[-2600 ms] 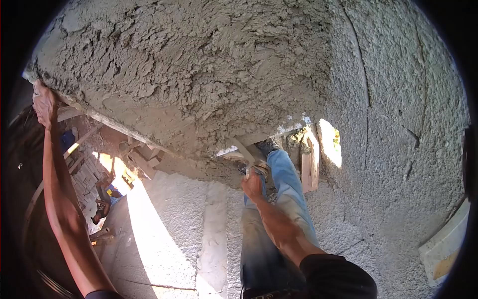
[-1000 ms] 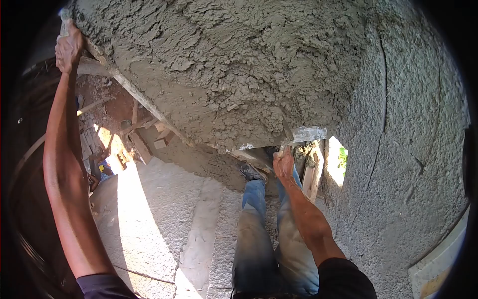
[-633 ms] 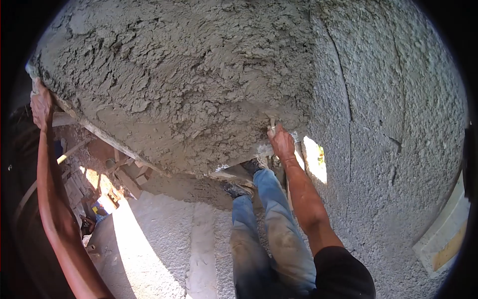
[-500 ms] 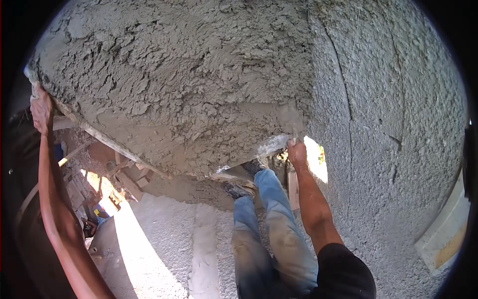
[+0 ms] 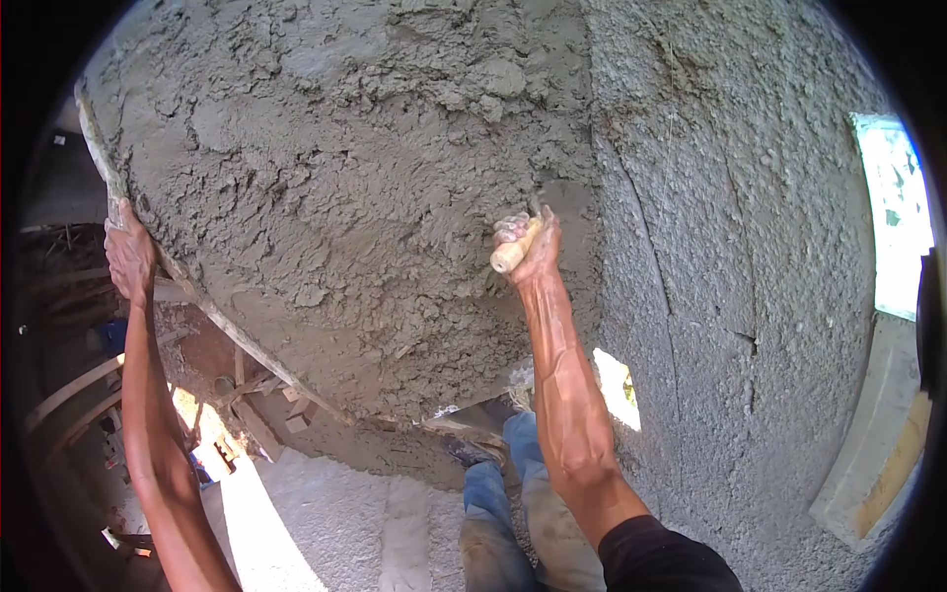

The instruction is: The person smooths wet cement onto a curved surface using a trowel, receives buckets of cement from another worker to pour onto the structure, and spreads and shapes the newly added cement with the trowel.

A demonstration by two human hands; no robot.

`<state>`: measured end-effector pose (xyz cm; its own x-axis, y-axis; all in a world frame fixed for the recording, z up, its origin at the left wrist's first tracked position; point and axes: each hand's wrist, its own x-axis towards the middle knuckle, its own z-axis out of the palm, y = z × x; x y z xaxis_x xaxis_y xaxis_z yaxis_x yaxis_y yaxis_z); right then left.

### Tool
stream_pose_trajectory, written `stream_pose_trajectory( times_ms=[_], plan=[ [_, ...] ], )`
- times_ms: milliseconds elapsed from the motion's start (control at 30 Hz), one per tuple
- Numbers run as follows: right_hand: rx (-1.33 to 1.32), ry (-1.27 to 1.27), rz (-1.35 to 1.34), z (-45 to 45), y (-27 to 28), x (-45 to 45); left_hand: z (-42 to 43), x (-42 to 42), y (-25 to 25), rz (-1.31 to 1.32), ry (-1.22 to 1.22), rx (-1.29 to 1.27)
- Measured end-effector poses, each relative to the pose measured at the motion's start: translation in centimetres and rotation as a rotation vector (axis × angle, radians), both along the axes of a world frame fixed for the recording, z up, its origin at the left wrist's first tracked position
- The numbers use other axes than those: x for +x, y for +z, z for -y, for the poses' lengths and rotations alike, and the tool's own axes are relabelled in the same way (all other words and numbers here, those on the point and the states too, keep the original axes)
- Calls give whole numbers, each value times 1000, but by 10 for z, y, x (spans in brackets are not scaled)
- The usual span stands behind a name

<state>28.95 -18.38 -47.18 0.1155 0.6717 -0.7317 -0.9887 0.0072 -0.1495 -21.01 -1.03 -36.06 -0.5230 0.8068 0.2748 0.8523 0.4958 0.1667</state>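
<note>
My right hand [image 5: 538, 259] is closed around the light wooden handle [image 5: 507, 259] of a trowel, against the right part of the wet grey plaster [image 5: 306, 207]. The trowel's blade is mostly hidden beyond the fist, near a small smoothed patch. My left hand [image 5: 129, 259] grips a long, plaster-smeared wooden strip [image 5: 232, 324] that runs diagonally along the plaster's left edge. The plaster is rough and lumpy, with flatter areas towards its lower left.
To the right is a rough, drier wall [image 5: 691, 247] with long cracks. Below are my legs in jeans [image 5: 485, 513] and a shoe [image 5: 469, 451]. Scrap wood [image 5: 261, 424] lies lower left. A bright opening [image 5: 891, 217] is at far right, a smaller gap [image 5: 617, 387] near my right forearm.
My right hand has moved up with the trowel from the plaster's lower edge to higher on its right side. My left hand still grips the strip. The view has shifted somewhat.
</note>
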Motion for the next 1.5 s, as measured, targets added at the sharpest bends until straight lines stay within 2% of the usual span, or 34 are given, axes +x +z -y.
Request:
stream_pose_trajectory(
  times_ms=[67, 100, 167, 233, 300, 333, 367, 433, 467, 500, 567, 633, 667, 700, 733, 767, 800, 867, 900, 967, 1000, 1033, 1067, 1100, 1167, 1200, 1300, 1367, 1433, 1500],
  plan=[
    [-24, 131, 153, -56, 38, -22, 2, 1, 1, -15, -10, 30],
    [59, 270, 143, -74, 52, -29, 1, 0, -3, -28, -14, 33],
    [28, 464, 252, -95, 80, -47, 0, -1, -3, -35, -16, 55],
    [-158, 717, 759, -86, 78, -51, 0, 2, 1, -3, 15, -20],
    [-106, 1092, 1691, -51, 58, -35, 1, 7, 5, 67, -14, 0],
    [-150, 1207, 1800, -43, 62, -17, -1, 4, 4, 29, -18, -20],
    [-195, 1344, 1892, -28, 64, 6, -2, 3, 1, 23, -22, -30],
    [-307, 1331, 1963, -23, 63, 58, -4, -6, -3, -4, -10, -4],
    [-390, 1170, 1854, -23, 43, 87, -7, -11, -7, -25, -6, 6],
    [-505, 1250, 1686, -26, 51, 103, -5, -7, -2, 26, 0, -61],
    [-609, 1235, 1565, -11, 45, 109, -3, -3, -1, 31, -14, -53],
    [-647, 1079, 1371, 32, 6, 128, -14, -30, -13, -4, -30, -95],
    [-469, 1389, 1653, 99, -52, 157, -11, -29, -14, 0, -27, -61],
    [-280, 1681, 2085, 165, -109, 186, -11, -23, -13, 1, -28, -22],
    [-78, 1772, 2512, 229, -163, 213, -11, -28, -14, 0, -21, -35],
    [22, 2084, 2352, 255, -116, 190, -15, -35, -14, 8, -26, -95],
    [-215, 1921, 2087, 343, -201, 218, -16, -38, -14, 18, -31, -150],
    [-630, 2051, 1553, 348, -123, 165, -15, -28, -15, 19, -17, -66],
    [-937, 1409, 1419, 405, -172, 175, -13, -25, -15, 11, -10, 11],
    [-848, 796, 498, 401, -130, 156, -23, -49, -24, -20, -34, -49],
    [-866, 720, 516, 366, -95, 128, -25, -53, -23, 4, -67, -101],
    [-898, 706, 488, 352, -100, 121, -28, -55, -21, 32, -94, -129],
    [-769, 768, 448, 343, -111, 115, -25, -50, -19, 34, -30, -125],
    [-770, 740, 276, 322, -120, 96, -28, -58, -22, 24, -33, -134],
    [-678, 892, 297, 280, -117, 17, -42, -83, -34, -47, -105, -121],
    [-640, 948, 178, 278, -122, -23, -41, -77, -33, -42, -33, -159],
    [-720, 1154, 471, 300, -114, -121, -39, -58, -26, -30, -63, -113],
    [-610, 1472, 841, 354, -167, -127, -32, -50, -22, -20, -59, -96],
    [-314, 1788, 1646, 334, -119, -95, -28, -44, -20, -14, -48, -90],
    [-403, 1874, 1769, 315, -116, -32, -26, -48, -22, -18, -47, -98]
  ],
)
